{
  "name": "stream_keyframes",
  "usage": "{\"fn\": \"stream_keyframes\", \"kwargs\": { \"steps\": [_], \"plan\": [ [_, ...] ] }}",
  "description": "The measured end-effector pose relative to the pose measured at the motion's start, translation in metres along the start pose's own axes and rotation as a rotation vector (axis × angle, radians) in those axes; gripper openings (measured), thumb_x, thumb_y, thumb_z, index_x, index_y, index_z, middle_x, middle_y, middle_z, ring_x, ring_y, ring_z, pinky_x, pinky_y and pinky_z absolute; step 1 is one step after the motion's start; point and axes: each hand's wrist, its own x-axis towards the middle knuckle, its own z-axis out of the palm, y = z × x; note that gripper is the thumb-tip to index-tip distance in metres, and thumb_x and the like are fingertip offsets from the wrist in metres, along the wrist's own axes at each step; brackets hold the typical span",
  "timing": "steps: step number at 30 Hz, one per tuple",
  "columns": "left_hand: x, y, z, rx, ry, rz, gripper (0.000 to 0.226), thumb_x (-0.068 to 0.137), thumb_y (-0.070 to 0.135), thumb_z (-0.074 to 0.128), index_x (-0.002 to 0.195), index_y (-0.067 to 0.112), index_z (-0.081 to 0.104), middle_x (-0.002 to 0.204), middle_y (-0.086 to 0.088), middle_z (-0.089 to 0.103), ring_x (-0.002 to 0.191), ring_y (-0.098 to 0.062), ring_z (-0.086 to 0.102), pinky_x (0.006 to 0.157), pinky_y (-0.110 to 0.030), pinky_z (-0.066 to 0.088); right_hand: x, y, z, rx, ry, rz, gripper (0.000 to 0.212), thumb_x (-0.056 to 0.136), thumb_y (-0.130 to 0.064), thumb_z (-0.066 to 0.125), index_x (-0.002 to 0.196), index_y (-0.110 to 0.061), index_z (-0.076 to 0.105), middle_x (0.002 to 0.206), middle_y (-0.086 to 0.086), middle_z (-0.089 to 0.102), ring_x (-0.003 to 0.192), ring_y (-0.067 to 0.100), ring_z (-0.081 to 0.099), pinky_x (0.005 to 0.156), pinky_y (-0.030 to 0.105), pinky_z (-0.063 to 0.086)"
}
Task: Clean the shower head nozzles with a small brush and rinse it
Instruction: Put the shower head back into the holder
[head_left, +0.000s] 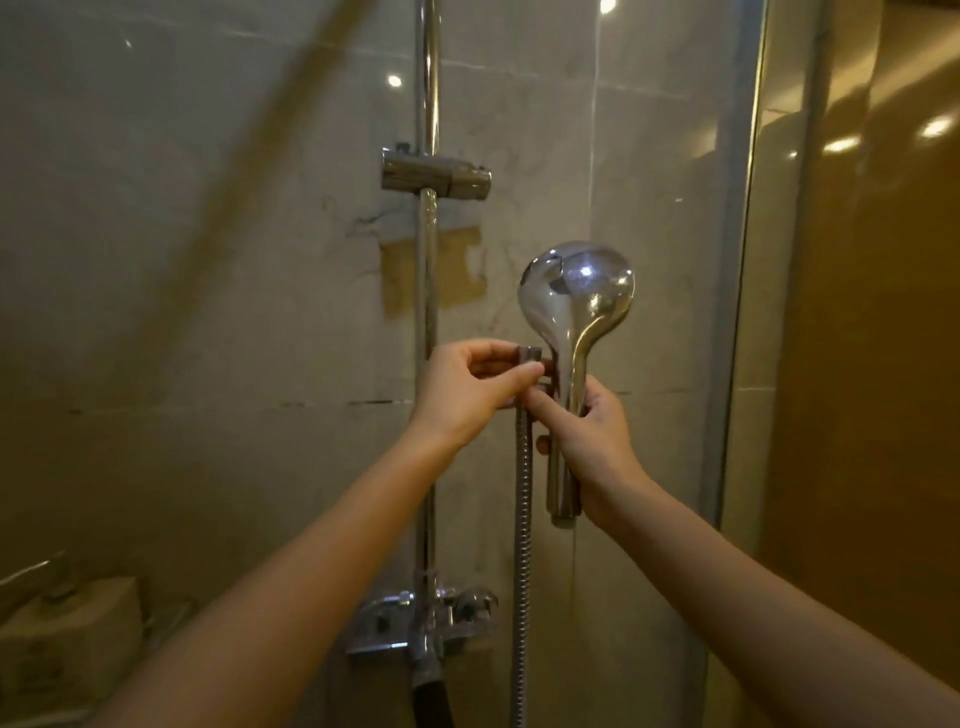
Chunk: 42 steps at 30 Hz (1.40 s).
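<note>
Wall (208, 312): tiled, with a worn patch behind the rail.
Glass panel (737, 260): right of the fittings, upright.
Rail (427, 260): vertical chrome bar at centre. An empty slider (436, 174) sits high on it.
Hose (521, 545): metal, rising from the bottom edge to a small fitting (530, 357) just left of the handle.
Shower head (576, 291): off the slider and held upright right of the rail. Its chrome back faces the camera, so the nozzles are hidden.
Tap (415, 623): mixer low on the rail, untouched.
Box (67, 639): pale carton, low left on a ledge. It appears closed and its contents cannot be seen.
Right hand (592, 441): grasps the shower head's handle, fingers wrapped from behind.
Left hand (475, 384): pinches the fitting between thumb and fingertips.
Join: the handle's lower end looks bare. Whether the hose is joined to the head cannot be told.
Brush: none in view.
Step in hand: judged as preparation, with the head being positioned or worked at the fitting. No brushing or rinsing has begun.
Next move: the head needs turning so the nozzles face the person. One hand must also come free to take up a brush, and the handle must be kept steady throughout.
</note>
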Motion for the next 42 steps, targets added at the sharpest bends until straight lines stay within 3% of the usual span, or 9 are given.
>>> {"fn": "stream_keyframes", "kwargs": {
  "steps": [10, 13, 16, 19, 21, 24, 29, 36, 42],
  "plan": [
    [0.084, -0.017, -0.051, 0.366, 0.187, 0.358, 0.018, 0.089, 0.026, 0.056, 0.106, 0.024, 0.063, 0.091, 0.014, 0.064, 0.085, 0.006, 0.062, 0.075, -0.008, 0.05, 0.097, -0.025, 0.033, 0.011, 0.072, -0.088, 0.025, 0.085, -0.025, 0.069, 0.108, -0.021, 0.062, 0.101, 0.002, 0.071, 0.097, 0.02, 0.068, 0.079, 0.038, 0.056],
    [0.1, -0.032, -0.081, 0.567, 0.263, 0.533, 0.019, 0.092, 0.021, 0.051, 0.105, 0.019, 0.065, 0.095, 0.005, 0.066, 0.087, -0.005, 0.062, 0.078, -0.024, 0.054, 0.136, -0.048, 0.032, 0.049, 0.117, -0.107, 0.021, 0.086, -0.02, 0.068, 0.105, -0.021, 0.059, 0.104, 0.008, 0.07, 0.097, 0.023, 0.069, 0.085, 0.047, 0.056],
    [0.117, -0.048, -0.105, 0.713, 0.32, 0.724, 0.024, 0.089, 0.02, 0.043, 0.104, 0.014, 0.061, 0.098, -0.006, 0.065, 0.092, -0.021, 0.06, 0.083, -0.037, 0.048, 0.175, -0.072, 0.03, 0.015, 0.133, -0.134, 0.025, 0.087, -0.018, 0.067, 0.11, -0.017, 0.057, 0.097, 0.004, 0.069, 0.088, 0.018, 0.068, 0.07, 0.034, 0.055],
    [0.134, -0.064, -0.123, 0.969, 0.355, 0.57, 0.045, 0.088, 0.028, 0.039, 0.13, 0.018, 0.046, 0.137, -0.008, 0.049, 0.133, -0.024, 0.037, 0.112, -0.053, 0.019, 0.204, -0.09, 0.034, 0.001, 0.126, -0.167, 0.018, 0.087, -0.014, 0.066, 0.101, -0.018, 0.057, 0.087, 0.0, 0.065, 0.074, 0.009, 0.065, 0.064, 0.026, 0.055],
    [0.142, -0.077, -0.131, 1.24, 0.301, 0.427, 0.062, 0.088, 0.037, 0.034, 0.147, 0.023, 0.021, 0.157, -0.002, 0.017, 0.145, -0.022, 0.006, 0.113, -0.058, 0.0, 0.219, -0.097, 0.04, -0.032, 0.108, -0.173, 0.017, 0.087, -0.014, 0.066, 0.101, -0.018, 0.057, 0.086, 0.0, 0.064, 0.071, 0.007, 0.064, 0.061, 0.022, 0.055],
    [0.151, -0.088, -0.135, 1.414, 0.276, 0.412, 0.066, 0.089, 0.05, 0.023, 0.147, 0.031, -0.002, 0.157, 0.001, -0.005, 0.145, -0.024, -0.006, 0.111, -0.061, -0.002, 0.233, -0.102, 0.047, -0.139, 0.045, -0.169, 0.031, 0.087, -0.017, 0.066, 0.114, -0.013, 0.052, 0.088, 0.002, 0.063, 0.074, 0.009, 0.064, 0.054, 0.017, 0.054],
    [0.156, -0.093, -0.136, 1.474, 0.311, 0.427, 0.065, 0.089, 0.054, 0.014, 0.148, 0.032, -0.003, 0.158, 0.002, -0.005, 0.145, -0.026, -0.006, 0.111, -0.061, -0.003, 0.248, -0.1, 0.056, -0.233, 0.012, -0.194, 0.026, 0.088, -0.018, 0.065, 0.11, -0.011, 0.055, 0.088, 0.002, 0.065, 0.074, 0.009, 0.065, 0.056, 0.017, 0.053],
    [0.158, -0.099, -0.137, 1.512, 0.337, 0.451, 0.065, 0.091, 0.054, 0.015, 0.149, 0.03, 0.003, 0.159, 0.001, 0.0, 0.146, -0.026, -0.003, 0.111, -0.059, -0.004, 0.259, -0.1, 0.06, -0.173, 0.007, -0.175, 0.032, 0.088, -0.017, 0.065, 0.116, -0.005, 0.057, 0.092, 0.007, 0.065, 0.088, 0.019, 0.065, 0.086, 0.034, 0.056],
    [0.157, -0.099, -0.136, 1.513, 0.361, 0.478, 0.066, 0.09, 0.053, 0.019, 0.149, 0.028, 0.007, 0.159, 0.0, 0.002, 0.146, -0.025, -0.002, 0.112, -0.055, -0.006, 0.258, -0.09, 0.063, -0.121, -0.04, -0.078, 0.018, 0.087, -0.02, 0.065, 0.101, -0.012, 0.058, 0.081, 0.001, 0.064, 0.073, 0.013, 0.065, 0.066, 0.026, 0.055]
  ]
}}
